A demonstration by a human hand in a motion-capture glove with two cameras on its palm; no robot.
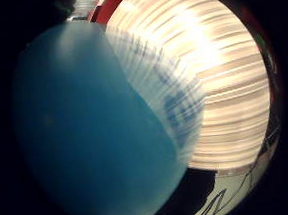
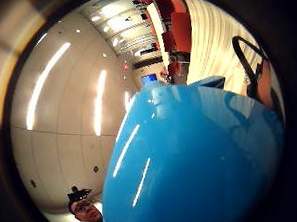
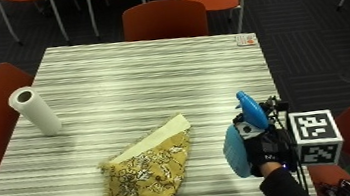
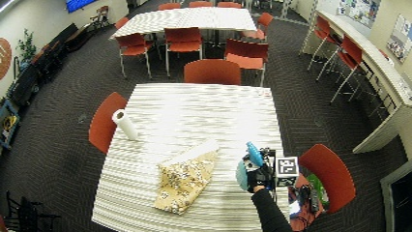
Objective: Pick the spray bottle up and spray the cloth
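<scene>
Low on the right of the outside view, the gloved right hand (image 3: 266, 149) has its fingers wrapped round the neck of the spray bottle (image 3: 242, 140) and holds it above the table (image 3: 145, 76), its nozzle tipped up and away toward the far edge. The cloth (image 3: 149, 174) lies flat at lower centre, near the bottle but apart from it. To spray well, I'd say the hand should swing the nozzle round toward the cloth, bring it nearer, and only then squeeze the trigger, or the mist will land on bare table. The bottle is smooth, glossy blue plastic with a rounded belly; the cloth is mustard yellow with a floral print, a pale folded-back edge and a frayed rim. The table carries fine grey-and-cream stripes. A paper towel roll (image 3: 34, 111) stands at the left.
</scene>
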